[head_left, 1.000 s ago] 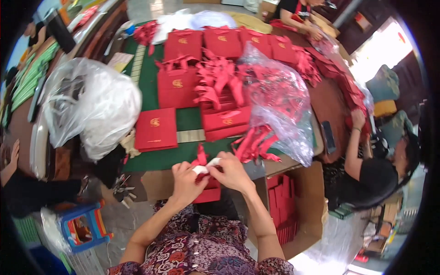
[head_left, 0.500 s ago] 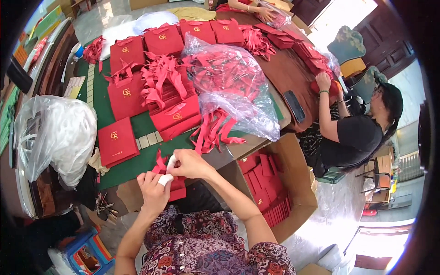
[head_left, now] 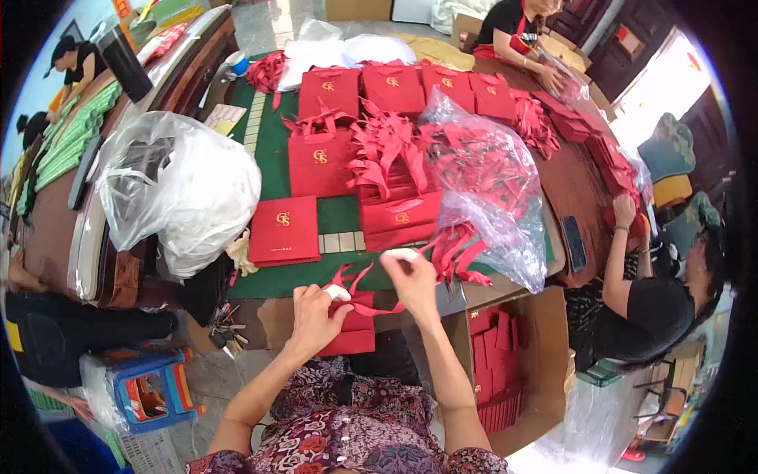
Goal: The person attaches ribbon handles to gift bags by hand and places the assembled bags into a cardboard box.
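At the table's near edge, a red gift bag (head_left: 351, 338) stands against my lap with red ribbon (head_left: 377, 306) at its top. My left hand (head_left: 317, 317) is closed on the ribbon at the bag's upper edge, its index finger wrapped in white. Raised to the right of the bag, my right hand (head_left: 412, 286) has its thumb and white-wrapped index finger brought together; whatever lies between them is too small to make out. One ribbon end reaches close beside the right hand. Loose red ribbons (head_left: 458, 254) hang from a clear plastic bag (head_left: 489, 182) just beyond it.
Red gift bags (head_left: 320, 162) stand in rows on the green tabletop, one lying flat (head_left: 284, 231) nearer me. A plastic sack of white material (head_left: 185, 189) is at left. An open carton (head_left: 545, 371) of red bags stands at right. Co-workers sit at right (head_left: 647, 304) and far right (head_left: 513, 39).
My hands have drawn apart: the right has lifted away from the bag, while the left stays at the ribbon. The whole view has swung left, showing more people there.
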The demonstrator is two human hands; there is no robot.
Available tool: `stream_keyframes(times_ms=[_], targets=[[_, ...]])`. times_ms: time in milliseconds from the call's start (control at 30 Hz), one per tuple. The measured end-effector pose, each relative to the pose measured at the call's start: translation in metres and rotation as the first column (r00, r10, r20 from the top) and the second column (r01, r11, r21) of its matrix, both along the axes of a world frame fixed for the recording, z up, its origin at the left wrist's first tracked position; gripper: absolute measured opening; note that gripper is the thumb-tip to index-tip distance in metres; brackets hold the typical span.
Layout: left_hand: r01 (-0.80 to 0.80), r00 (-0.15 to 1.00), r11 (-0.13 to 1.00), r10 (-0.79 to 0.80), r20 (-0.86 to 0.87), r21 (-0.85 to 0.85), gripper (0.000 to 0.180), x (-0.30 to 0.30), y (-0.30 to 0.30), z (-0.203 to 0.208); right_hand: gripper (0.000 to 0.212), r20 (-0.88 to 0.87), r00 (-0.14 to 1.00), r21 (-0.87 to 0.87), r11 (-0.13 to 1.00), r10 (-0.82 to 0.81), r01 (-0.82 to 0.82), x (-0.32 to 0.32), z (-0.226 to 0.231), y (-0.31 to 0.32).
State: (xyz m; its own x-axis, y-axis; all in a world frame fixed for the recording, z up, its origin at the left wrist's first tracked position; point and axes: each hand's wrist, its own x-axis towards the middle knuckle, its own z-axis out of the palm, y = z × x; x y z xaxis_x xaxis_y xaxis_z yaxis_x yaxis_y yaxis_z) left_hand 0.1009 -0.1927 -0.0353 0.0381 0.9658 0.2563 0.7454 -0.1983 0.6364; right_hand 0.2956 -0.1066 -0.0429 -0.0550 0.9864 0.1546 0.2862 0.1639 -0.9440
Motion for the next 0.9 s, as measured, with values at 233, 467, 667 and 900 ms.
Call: stream_keyframes(times_ms=[233,467,667,900], targets=[[-0.102,0.994,0.995,0.102,-0.026,0.005,0.024,-0.020,0.021,-0.023,0.012,0.551,0.834,0.293,0.933,0.015,-0.210,0.040,0.014,-0.035],[-0.126,0.988,0.984,0.113,0.109,0.126,0.024,-0.006,0.002,-0.012,0.013,0.494,0.868,-0.043,0.999,0.051,-0.034,0.037,0.005,-0.054],[0.201,0.748,0.888,0.133,0.650,-0.413,0.044,0.009,-0.046,-0.007,0.010,-0.190,0.975,-0.401,0.896,0.119,-0.188,-0.010,0.018,-0.055],[0.390,0.467,0.758,0.327,0.822,-0.523,0.035,0.004,-0.056,-0.004,0.007,-0.378,0.925,-0.362,0.915,0.029,-0.177,-0.041,0.009,-0.057]])
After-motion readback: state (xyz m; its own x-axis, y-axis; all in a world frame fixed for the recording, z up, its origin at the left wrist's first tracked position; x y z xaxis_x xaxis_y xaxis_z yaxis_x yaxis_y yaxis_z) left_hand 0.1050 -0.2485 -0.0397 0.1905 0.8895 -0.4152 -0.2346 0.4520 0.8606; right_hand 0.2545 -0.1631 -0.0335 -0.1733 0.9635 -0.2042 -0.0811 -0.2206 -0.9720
